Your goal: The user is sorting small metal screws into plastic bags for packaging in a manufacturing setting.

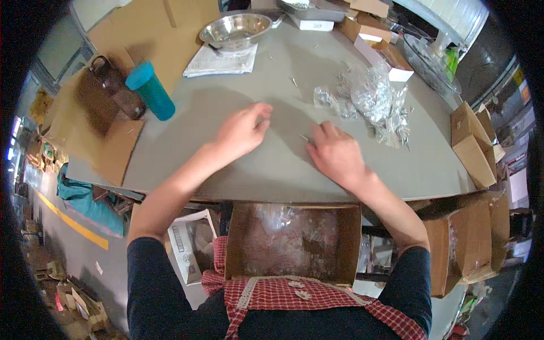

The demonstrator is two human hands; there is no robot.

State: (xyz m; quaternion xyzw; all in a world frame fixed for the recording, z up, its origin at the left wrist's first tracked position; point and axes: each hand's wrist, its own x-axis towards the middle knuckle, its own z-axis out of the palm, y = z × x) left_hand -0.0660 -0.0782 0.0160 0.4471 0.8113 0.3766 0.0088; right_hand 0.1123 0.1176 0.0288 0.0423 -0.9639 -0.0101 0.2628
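My left hand (245, 129) is over the middle of the grey table (209, 124), its fingers curled in and slightly blurred. Whatever it may hold is hidden or too small to see. To its right, my right hand (338, 154) is low over the tabletop with bent fingers. A thin, small metal piece (304, 137) sticks out by its fingertips, apparently pinched there; its exact kind is unclear. Beyond my right hand lies a heap of clear plastic bags (371, 96) with small shiny metal parts in and around them.
A teal cylindrical bottle (151, 92) and a dark jug (116, 88) stand left. At the back, a steel bowl (235, 31) rests by papers (221, 63). An open cardboard box (292, 243) sits below the table's front edge; another box (475, 144) is at right.
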